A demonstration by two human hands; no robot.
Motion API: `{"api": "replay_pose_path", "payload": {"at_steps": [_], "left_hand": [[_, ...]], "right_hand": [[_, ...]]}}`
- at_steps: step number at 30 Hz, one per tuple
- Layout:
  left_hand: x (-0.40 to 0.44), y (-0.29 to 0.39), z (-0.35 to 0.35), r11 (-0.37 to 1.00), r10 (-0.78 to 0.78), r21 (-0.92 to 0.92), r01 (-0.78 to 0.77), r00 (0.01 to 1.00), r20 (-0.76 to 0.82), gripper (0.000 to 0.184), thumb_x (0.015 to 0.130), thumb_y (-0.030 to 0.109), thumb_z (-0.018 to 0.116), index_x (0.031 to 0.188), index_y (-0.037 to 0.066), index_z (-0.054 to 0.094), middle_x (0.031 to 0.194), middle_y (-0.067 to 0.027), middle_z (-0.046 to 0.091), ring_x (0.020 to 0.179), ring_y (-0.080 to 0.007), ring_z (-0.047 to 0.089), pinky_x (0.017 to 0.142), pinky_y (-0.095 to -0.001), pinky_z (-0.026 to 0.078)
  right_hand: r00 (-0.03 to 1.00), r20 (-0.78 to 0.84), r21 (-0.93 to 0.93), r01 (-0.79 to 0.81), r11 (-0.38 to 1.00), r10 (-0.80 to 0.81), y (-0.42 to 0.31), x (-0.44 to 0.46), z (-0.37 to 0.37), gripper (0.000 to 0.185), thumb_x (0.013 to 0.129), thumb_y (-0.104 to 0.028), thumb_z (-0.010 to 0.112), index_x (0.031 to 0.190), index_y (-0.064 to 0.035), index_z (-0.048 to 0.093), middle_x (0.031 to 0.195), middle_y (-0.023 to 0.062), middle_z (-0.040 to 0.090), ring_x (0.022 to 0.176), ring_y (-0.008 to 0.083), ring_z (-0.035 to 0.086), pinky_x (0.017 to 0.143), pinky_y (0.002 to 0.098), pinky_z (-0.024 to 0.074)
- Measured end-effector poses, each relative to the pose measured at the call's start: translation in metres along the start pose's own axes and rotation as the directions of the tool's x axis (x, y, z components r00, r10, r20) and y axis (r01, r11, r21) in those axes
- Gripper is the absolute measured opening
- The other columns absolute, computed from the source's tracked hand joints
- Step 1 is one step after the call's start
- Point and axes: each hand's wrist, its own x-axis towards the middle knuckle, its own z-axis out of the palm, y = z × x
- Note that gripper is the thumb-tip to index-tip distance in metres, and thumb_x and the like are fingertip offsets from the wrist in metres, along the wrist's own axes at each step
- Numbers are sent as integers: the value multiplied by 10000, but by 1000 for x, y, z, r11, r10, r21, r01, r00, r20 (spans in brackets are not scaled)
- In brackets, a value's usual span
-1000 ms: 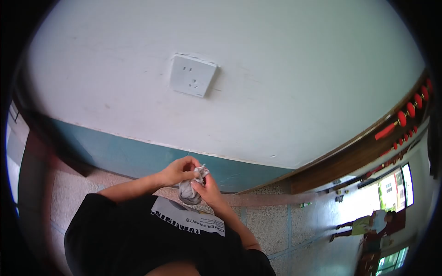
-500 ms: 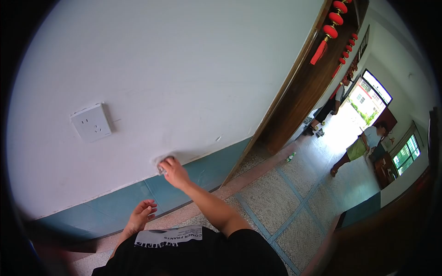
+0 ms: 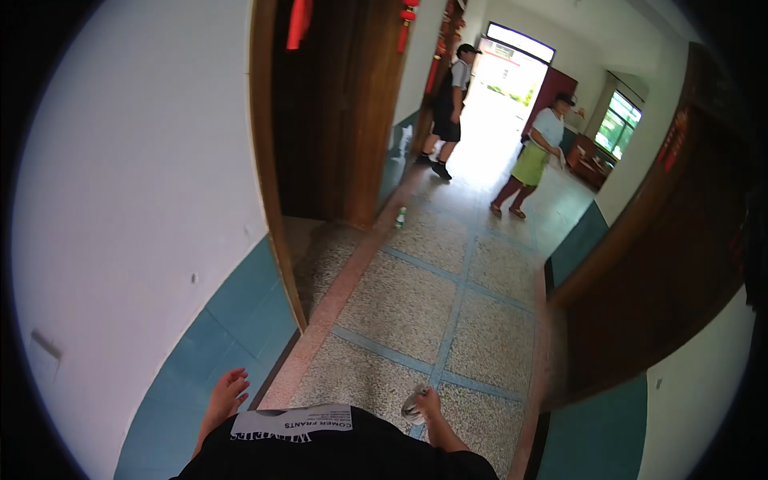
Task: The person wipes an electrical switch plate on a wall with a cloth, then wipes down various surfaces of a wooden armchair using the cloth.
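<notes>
My right hand [image 3: 430,404] is closed around a crumpled whitish-grey cloth [image 3: 413,405], held over the speckled floor in front of my body. On the other side, my left hand [image 3: 230,394] is raised near the teal lower wall [image 3: 232,320], its fingers apart and slightly curled, with nothing in them. The white upper wall [image 3: 144,176] is to my left, with a blurred wall socket [image 3: 45,352] low at its edge.
A brown door frame [image 3: 276,200] stands ahead on the left, a dark doorway [image 3: 656,264] on the right. A green-and-white bottle [image 3: 401,217] stands on the floor [image 3: 408,312]. Two people, one in black shorts [image 3: 446,124] and one in a green skirt or shorts [image 3: 530,166], are farther down the hallway.
My view has turned right, from the wall to the hallway. My right hand has left the wall with the cloth still in it. The person in green now stands more upright.
</notes>
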Motion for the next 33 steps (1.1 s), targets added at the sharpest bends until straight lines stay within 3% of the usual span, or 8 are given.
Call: {"api": "replay_pose_path", "payload": {"at_steps": [7, 12, 15, 17, 22, 24, 26, 33], "left_hand": [[67, 31, 157, 999, -38, 49, 24, 943, 330, 375, 816, 179, 539, 1163, 97, 425, 1127, -19, 450, 989, -135, 433, 839, -311, 349], [112, 29, 224, 977, -185, 177, 115, 870, 457, 374, 795, 172, 567, 1141, 109, 439, 1112, 1, 451, 979, -107, 430, 830, -300, 349], [142, 34, 248, 976, -155, 205, 68, 881, 447, 336, 784, 146, 572, 1103, 126, 467, 1067, 15, 477, 941, -105, 451, 791, -282, 363], [167, 41, 259, 979, -154, 184, 84, 899, 410, 336, 778, 136, 576, 1098, 125, 474, 1038, 15, 485, 924, -106, 460, 786, -285, 366], [259, 51, 264, 991, -105, 115, 68, 932, 348, 351, 780, 142, 560, 1118, 136, 468, 1077, 17, 465, 937, -102, 442, 790, -306, 349], [300, 54, 273, 988, -87, 150, 37, 937, 339, 352, 789, 168, 551, 1128, 129, 462, 1104, 18, 458, 956, -101, 432, 804, -316, 337], [320, 85, 309, 989, -93, 143, 46, 934, 344, 357, 794, 193, 552, 1131, 121, 461, 1118, 15, 459, 971, -101, 425, 813, -314, 329], [370, 142, 413, 962, -67, 258, -85, 846, 528, 325, 806, 188, 544, 1115, 113, 473, 1044, 29, 482, 871, -62, 433, 744, -228, 353]], "right_hand": [[981, -195, 488, 75, 869, 25, 65, 49, -36, 272, 661, -65, 544, 926, -1, 538, 808, 62, 578, 685, 142, 552, 603, 287, 456], [882, -460, 276, 256, 926, -106, -84, 63, -154, 289, 679, -120, 551, 951, -23, 539, 841, 111, 596, 775, 201, 573, 703, 309, 452], [458, -726, -115, 655, 746, -514, -159, 87, -228, 374, 727, -76, 532, 1091, -8, 479, 986, 155, 547, 901, 258, 544, 775, 351, 430], [64, -792, -426, 654, 625, -607, -228, 87, -272, 420, 731, -38, 528, 1140, 7, 446, 1085, 179, 485, 1012, 317, 480, 864, 371, 378], [-435, -711, -698, 524, 487, -551, -322, 132, -354, 361, 750, -9, 545, 1105, 7, 480, 1053, 132, 520, 984, 243, 503, 859, 333, 384], [-300, -807, -581, 560, 591, -509, -348, 146, -380, 339, 759, -23, 549, 1093, 3, 492, 1045, 136, 524, 938, 209, 524, 800, 307, 420], [-529, -674, -733, 568, 375, -516, -368, 168, -402, 342, 745, 7, 562, 1082, 7, 498, 1017, 108, 549, 914, 191, 542, 779, 283, 441], [-369, -688, -707, 534, 464, -625, -391, 243, -455, 274, 787, -48, 577, 1048, 7, 518, 1007, 98, 570, 896, 164, 544, 798, 266, 428]]}}
